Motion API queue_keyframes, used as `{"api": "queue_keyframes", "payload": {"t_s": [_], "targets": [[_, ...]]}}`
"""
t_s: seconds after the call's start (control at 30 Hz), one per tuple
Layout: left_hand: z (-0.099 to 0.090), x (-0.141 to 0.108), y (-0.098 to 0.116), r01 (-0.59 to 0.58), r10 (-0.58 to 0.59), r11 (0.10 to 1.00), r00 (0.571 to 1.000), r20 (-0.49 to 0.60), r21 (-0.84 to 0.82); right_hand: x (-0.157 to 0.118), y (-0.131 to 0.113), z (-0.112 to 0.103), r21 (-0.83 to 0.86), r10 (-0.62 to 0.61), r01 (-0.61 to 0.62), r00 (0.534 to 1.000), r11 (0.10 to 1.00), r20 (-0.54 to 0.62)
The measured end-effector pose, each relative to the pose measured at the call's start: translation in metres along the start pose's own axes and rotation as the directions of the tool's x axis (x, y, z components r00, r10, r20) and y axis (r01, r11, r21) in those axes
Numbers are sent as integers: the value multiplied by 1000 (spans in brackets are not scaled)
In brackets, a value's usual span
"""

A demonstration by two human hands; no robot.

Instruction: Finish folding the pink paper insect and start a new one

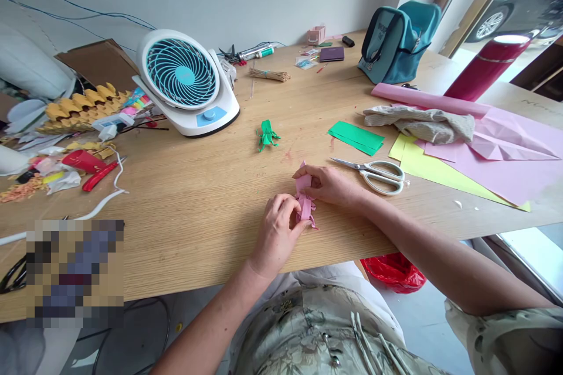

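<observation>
A small pink folded-paper figure with thin leg-like strips lies on the table near its front edge, between my two hands. My left hand pinches its near end between thumb and fingers. At its far end, my right hand grips the upright pink flap. Fingers cover parts of the figure. Beyond them sits a green folded-paper figure with similar thin legs. White-handled scissors lie right of my right hand, blades pointing left. Behind the scissors are green paper rectangles.
A white fan stands at the back left, beside craft scraps and a red hot-glue gun. To the right are pink paper sheets, a grey cloth, a red flask and a teal bag. Wooden sticks lie at the back.
</observation>
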State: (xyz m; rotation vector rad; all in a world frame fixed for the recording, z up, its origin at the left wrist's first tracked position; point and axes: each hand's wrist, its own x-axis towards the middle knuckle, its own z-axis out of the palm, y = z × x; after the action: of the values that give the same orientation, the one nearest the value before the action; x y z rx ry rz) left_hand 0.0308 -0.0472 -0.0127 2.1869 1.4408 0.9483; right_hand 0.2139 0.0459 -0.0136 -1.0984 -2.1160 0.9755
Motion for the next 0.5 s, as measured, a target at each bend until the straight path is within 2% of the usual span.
{"api": "queue_keyframes", "payload": {"t_s": [0.33, 0.5], "targets": [[0, 1, 0, 30, -30, 1000, 999, -9, -6, -2, -2, 0, -38, 9, -8, 1000, 999, 22], [0, 1, -1, 34, -34, 999, 999, -28, -16, -5, -4, -1, -118, -8, 3, 999, 993, -44]]}}
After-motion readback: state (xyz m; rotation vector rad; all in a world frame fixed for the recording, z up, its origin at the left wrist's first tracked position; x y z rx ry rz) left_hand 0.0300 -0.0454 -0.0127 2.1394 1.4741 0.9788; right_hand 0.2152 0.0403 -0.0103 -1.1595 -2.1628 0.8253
